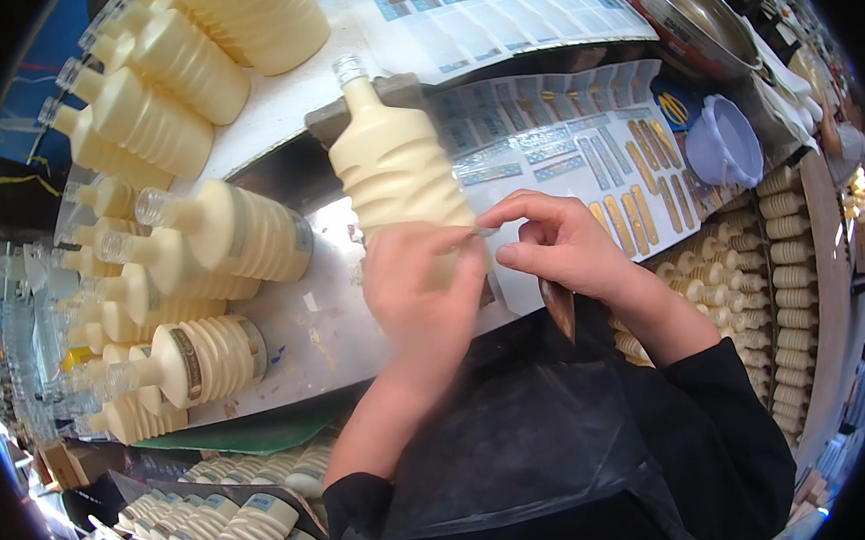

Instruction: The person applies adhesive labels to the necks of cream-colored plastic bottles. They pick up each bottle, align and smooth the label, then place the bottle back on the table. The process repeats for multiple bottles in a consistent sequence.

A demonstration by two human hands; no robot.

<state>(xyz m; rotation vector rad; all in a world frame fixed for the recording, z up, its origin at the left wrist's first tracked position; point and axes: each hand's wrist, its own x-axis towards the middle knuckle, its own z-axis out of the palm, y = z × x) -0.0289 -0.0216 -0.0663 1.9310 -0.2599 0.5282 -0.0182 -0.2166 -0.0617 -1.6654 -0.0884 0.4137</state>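
A cream bottle with wavy ridges (390, 158) and a clear threaded neck lies in front of me, its shoulder against a grey-brown block (322, 125). My left hand (419, 286), partly smeared by motion, covers the bottle's lower end with its fingers drawn together. Just right of it, my right hand (576, 245) is closed, finger and thumb near the left fingertips. A small thin pale piece (487, 232) shows between the two hands; which one grips it is unclear. A pointed brown blade (559, 311) sticks out below my right hand, its other end hidden in the palm.
Several cream bottles (239, 233) lie at left, some labelled; more stand at far left (132, 130). Sheets with blue and gold labels (635, 155) cover the right side. Beyond are a lavender bucket (723, 144) and metal pan (685, 6). Racks of bottles (789, 275) stand low right.
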